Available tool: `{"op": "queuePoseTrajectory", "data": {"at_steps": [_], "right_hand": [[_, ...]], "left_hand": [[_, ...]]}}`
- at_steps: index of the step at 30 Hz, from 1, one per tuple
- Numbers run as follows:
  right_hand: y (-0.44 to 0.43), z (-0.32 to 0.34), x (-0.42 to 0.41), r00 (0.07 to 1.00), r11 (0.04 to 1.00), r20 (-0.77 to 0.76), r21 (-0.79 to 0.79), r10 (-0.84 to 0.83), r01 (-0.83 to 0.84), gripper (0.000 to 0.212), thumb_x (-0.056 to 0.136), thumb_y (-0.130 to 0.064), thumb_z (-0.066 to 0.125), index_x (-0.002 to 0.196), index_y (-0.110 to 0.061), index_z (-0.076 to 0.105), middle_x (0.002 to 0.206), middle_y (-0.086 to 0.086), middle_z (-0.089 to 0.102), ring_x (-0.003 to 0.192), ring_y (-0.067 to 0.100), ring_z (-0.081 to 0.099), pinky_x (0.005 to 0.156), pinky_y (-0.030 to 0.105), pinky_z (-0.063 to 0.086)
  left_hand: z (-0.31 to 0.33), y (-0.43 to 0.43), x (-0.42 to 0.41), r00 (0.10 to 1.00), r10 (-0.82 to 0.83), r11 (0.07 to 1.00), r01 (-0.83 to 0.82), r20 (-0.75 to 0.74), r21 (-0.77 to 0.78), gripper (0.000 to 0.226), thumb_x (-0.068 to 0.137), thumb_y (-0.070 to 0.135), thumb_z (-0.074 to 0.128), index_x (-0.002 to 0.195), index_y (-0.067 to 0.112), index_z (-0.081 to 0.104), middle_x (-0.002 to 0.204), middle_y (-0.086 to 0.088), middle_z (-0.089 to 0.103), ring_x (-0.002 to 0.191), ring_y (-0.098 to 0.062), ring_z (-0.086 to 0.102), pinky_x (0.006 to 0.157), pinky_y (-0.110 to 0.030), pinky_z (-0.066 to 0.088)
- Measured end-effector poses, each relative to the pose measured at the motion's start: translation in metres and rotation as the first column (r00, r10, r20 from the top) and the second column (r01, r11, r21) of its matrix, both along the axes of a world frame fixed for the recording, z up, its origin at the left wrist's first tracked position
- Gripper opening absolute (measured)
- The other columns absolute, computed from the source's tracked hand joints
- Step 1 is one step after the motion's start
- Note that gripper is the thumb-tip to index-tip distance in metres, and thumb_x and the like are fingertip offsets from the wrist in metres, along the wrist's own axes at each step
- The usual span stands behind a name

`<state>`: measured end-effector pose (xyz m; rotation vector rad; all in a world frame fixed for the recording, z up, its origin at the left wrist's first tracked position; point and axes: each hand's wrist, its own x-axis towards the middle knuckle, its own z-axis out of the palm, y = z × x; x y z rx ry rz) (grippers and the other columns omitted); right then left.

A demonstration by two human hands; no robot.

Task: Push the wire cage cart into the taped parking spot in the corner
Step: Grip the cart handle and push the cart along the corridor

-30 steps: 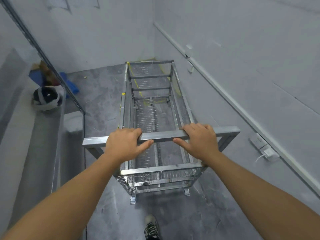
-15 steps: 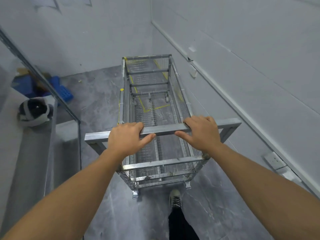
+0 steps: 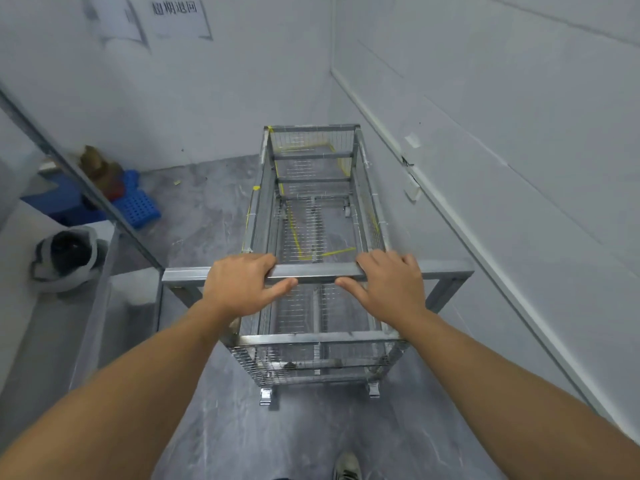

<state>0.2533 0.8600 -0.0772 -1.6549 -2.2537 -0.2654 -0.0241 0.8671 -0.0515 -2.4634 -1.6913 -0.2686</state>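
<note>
Two bare hands grip the handle bar (image 3: 317, 271) of the wire cage cart (image 3: 313, 244), both forearms reaching forward and slightly inward from the bottom corners of the view. The left hand (image 3: 242, 284) lies over the bar left of its middle, fingers curled across the top and the thumb stretched along the near underside, pointing right. The right hand (image 3: 388, 285) mirrors it right of the middle, knuckles up, thumb pointing left toward the other thumb; the two thumbs are near but apart. Both grips are clenched on the bar, wrists fairly straight and palms down.

The cart stands on the grey floor (image 3: 207, 209) lengthwise away from the person, its far end close to the back wall (image 3: 207, 98) and its right side running near the right wall (image 3: 502, 133). Yellow tape lines (image 3: 296, 233) show on the floor through the mesh bottom, with more yellow at the far end near the corner, so the cart sits over at least part of the marked spot. Two small casters show under its near end.

Left of the cart lie a blue perforated crate (image 3: 140, 206) and a white bag (image 3: 65, 259) with dark contents. A shoe (image 3: 346, 467) shows at the lower edge.
</note>
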Motion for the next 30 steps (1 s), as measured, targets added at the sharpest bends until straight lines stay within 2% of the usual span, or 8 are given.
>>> {"op": "queuePoseTrajectory", "data": {"at_steps": [6, 10, 16, 22, 28, 30], "right_hand": [[0.090, -0.001, -0.006, 0.999, 1.000, 0.048, -0.018, -0.010, 0.011, 0.060, 0.091, -0.075, 0.033, 0.102, -0.024, 0.062, 0.089, -0.003, 0.065, 0.081, 0.023, 0.058, 0.074, 0.038, 0.037], [0.149, 0.000, -0.012, 0.998, 0.999, 0.048, -0.019, -0.027, 0.028, 0.064, 0.090, -0.077, 0.026, 0.101, -0.025, 0.061, 0.091, -0.005, 0.064, 0.083, 0.021, 0.058, 0.075, 0.038, 0.037], [0.241, 0.001, -0.028, 0.997, 0.997, 0.055, -0.045, -0.057, 0.059, 0.073, 0.088, -0.079, 0.016, 0.103, -0.025, 0.062, 0.093, -0.005, 0.064, 0.086, 0.020, 0.058, 0.077, 0.037, 0.036], [0.326, 0.002, -0.041, 0.997, 0.997, 0.046, -0.025, -0.065, 0.067, 0.067, 0.089, -0.077, 0.021, 0.097, -0.023, 0.060, 0.087, -0.003, 0.062, 0.082, 0.023, 0.057, 0.076, 0.039, 0.037], [0.398, -0.001, -0.046, 0.996, 0.998, 0.067, -0.013, -0.064, 0.065, 0.063, 0.090, -0.076, 0.024, 0.095, -0.023, 0.058, 0.086, -0.003, 0.060, 0.081, 0.023, 0.056, 0.076, 0.040, 0.039], [0.417, -0.002, -0.046, 0.995, 0.998, 0.076, -0.005, -0.058, 0.058, 0.062, 0.090, -0.076, 0.025, 0.094, -0.023, 0.058, 0.084, -0.004, 0.059, 0.079, 0.022, 0.055, 0.075, 0.039, 0.039]], "left_hand": [[-0.001, 0.091, -0.006, 1.000, -0.003, 1.000, 0.003, -0.005, -0.010, 0.057, 0.083, 0.080, 0.027, 0.071, 0.027, 0.042, 0.063, 0.008, 0.052, 0.054, -0.014, 0.048, 0.046, -0.026, 0.028], [-0.003, 0.151, -0.012, 1.000, -0.021, 0.999, 0.021, -0.021, 0.031, 0.058, 0.084, 0.080, 0.027, 0.069, 0.026, 0.043, 0.060, 0.008, 0.052, 0.051, -0.014, 0.048, 0.045, -0.024, 0.025], [-0.007, 0.249, -0.028, 1.000, -0.026, 1.000, 0.026, 0.008, 0.017, 0.060, 0.083, 0.081, 0.024, 0.070, 0.025, 0.042, 0.060, 0.007, 0.053, 0.051, -0.016, 0.049, 0.046, -0.026, 0.036], [-0.004, 0.337, -0.040, 0.999, -0.033, 0.999, 0.033, 0.000, -0.009, 0.059, 0.083, 0.081, 0.024, 0.071, 0.026, 0.043, 0.062, 0.007, 0.053, 0.053, -0.014, 0.048, 0.046, -0.025, 0.033], [-0.004, 0.408, -0.045, 1.000, -0.006, 1.000, 0.006, -0.016, -0.029, 0.059, 0.081, 0.082, 0.022, 0.073, 0.027, 0.041, 0.065, 0.008, 0.053, 0.057, -0.016, 0.049, 0.050, -0.028, 0.043], [-0.004, 0.426, -0.045, 1.000, -0.009, 1.000, 0.008, -0.030, -0.017, 0.059, 0.081, 0.082, 0.022, 0.072, 0.027, 0.040, 0.062, 0.008, 0.049, 0.054, -0.015, 0.046, 0.048, -0.026, 0.038]]}}
